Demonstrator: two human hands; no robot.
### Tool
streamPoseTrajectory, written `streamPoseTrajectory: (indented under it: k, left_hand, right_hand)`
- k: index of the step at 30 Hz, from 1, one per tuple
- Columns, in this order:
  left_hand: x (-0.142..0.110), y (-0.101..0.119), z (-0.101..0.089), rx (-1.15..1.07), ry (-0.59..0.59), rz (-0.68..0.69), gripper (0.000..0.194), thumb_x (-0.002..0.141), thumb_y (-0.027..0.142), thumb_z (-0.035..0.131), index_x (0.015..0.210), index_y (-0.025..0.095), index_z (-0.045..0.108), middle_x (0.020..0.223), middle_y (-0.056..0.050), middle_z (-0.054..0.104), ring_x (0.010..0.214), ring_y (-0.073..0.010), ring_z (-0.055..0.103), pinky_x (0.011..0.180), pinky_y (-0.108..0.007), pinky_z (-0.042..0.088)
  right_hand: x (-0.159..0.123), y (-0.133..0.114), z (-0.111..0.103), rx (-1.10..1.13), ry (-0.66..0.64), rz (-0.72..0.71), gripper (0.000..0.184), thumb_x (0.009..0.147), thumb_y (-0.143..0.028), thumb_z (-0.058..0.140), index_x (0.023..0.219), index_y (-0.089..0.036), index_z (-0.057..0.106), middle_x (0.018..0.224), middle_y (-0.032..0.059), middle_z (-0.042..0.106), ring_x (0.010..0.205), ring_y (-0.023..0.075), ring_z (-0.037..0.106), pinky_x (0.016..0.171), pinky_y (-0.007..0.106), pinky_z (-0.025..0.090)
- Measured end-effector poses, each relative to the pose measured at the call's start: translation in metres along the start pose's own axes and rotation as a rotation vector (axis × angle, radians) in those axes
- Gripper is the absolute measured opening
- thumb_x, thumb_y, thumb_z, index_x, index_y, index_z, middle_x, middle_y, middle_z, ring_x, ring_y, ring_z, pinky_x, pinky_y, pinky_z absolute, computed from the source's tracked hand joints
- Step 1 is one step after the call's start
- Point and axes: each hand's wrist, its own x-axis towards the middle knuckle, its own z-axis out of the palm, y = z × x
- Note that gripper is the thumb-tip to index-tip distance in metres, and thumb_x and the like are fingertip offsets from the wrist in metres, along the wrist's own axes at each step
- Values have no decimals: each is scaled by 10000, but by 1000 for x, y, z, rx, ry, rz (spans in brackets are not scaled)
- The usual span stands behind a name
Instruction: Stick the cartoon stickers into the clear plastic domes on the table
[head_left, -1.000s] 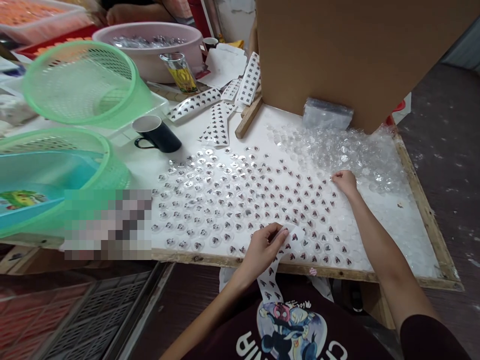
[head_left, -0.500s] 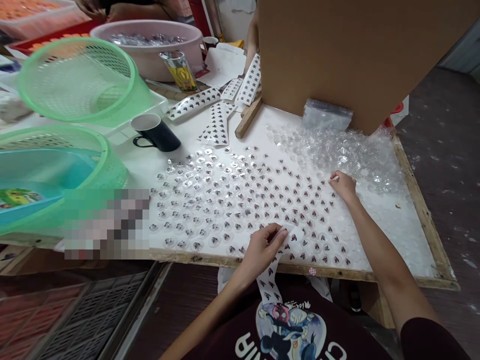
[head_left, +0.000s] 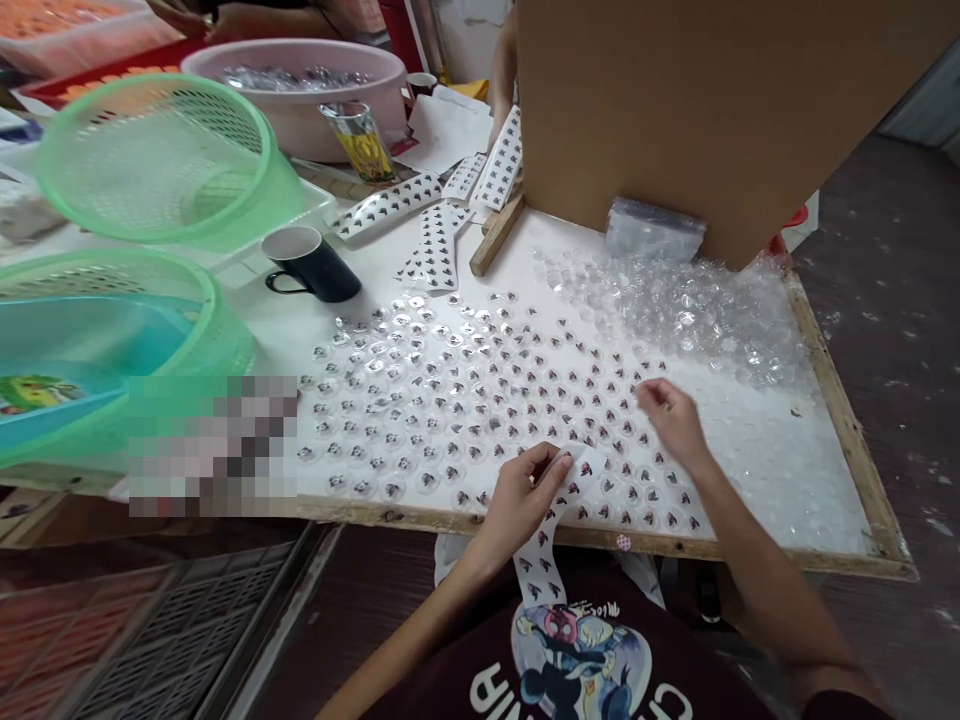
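My left hand [head_left: 521, 500] pinches a white strip of stickers [head_left: 540, 568] printed with small dark figures; its lower end hangs over the table's front edge against my shirt. Over the discs to the right, my right hand [head_left: 675, 422] has thumb and fingers drawn together, slightly blurred. Whether anything sits between those fingertips I cannot make out. Many clear round plastic pieces, each bearing a small sticker, lie in rows on the white tabletop, one being a stickered disc [head_left: 392, 490] near the front. Beyond my right hand spreads a pile of clear plastic pieces [head_left: 675, 310].
A dark mug [head_left: 322, 270] lies tipped beside green baskets [head_left: 262, 190] at left. Further sticker sheets [head_left: 439, 250] and a wooden block [head_left: 495, 238] sit toward the back. A large cardboard panel [head_left: 675, 110] stands behind. Another person's arm [head_left: 504, 75] shows beside it.
My right hand has come down and slightly left, away from the clear pile and over the stickered discs. My left hand and the strip have barely moved.
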Motion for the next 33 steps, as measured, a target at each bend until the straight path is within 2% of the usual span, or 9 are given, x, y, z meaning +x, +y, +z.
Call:
streamPoseTrajectory:
  k: [2,5,9,13,17,20,25,30,33]
  left_hand:
    - [1,2,3,-25,16,12,342,930,436,536,714,171,536,653,22,469,635,-130,419,601,-249,338]
    - [0,7,5,-34,23,32,335,925,420,549,700,172,528,639,28,459,621,-123,401,591,-246,332]
    - [-3,11,6,-19,10,53,407,922,413,563,611,182,439,591,46,369,593,-113,349,578,-245,309]
    - [-4,12,7,-41,0,53,295,922,400,572,747,163,591,680,17,511,650,-129,433,607,-241,357]
    - [-2,9,8,-49,34,30,289,910,395,585,738,162,595,666,17,520,631,-127,430,593,-240,348]
    - [0,7,9,-43,54,7,317,902,412,598,704,165,567,635,26,480,607,-123,406,576,-243,328]
    - [-1,9,10,-59,68,2,323,891,413,613,686,169,560,636,24,484,608,-125,406,580,-245,329]
    - [-1,8,10,-72,75,-5,341,885,427,624,672,169,558,611,27,472,598,-124,395,570,-242,325]
    - [-1,8,11,-71,86,-4,362,885,438,623,654,173,535,599,32,450,586,-121,381,561,-241,314]
  right_hand:
    - [-37,-17,17,103,-210,-36,320,850,-493,668,1032,-229,663,955,46,703,837,203,618,740,315,481]
    - [-69,-31,33,151,-258,-54,226,826,-421,712,910,-220,652,848,6,670,775,172,584,724,287,459]
    - [-72,-30,32,155,-278,-51,227,894,-411,627,795,-208,653,760,-1,656,757,169,575,709,281,429]
    - [-69,-24,28,95,-340,-69,262,933,-421,578,801,-215,672,777,13,689,792,192,603,711,295,426]
    - [-72,-24,27,39,-177,-187,129,917,-352,623,930,-238,681,889,14,718,766,186,612,801,339,431]
    - [-73,-25,25,-44,-79,-319,92,930,-300,620,870,-240,654,902,14,702,786,187,615,870,370,399]
    - [-73,-26,23,-96,-86,-343,69,928,-300,644,964,-242,653,941,23,697,805,192,619,869,383,395]
    - [-75,-29,22,-121,-52,-381,72,932,-278,638,877,-241,666,881,18,687,806,194,613,858,383,396]
    - [-75,-32,20,-48,5,-381,79,923,-279,641,857,-244,669,854,17,659,803,188,585,823,362,417]
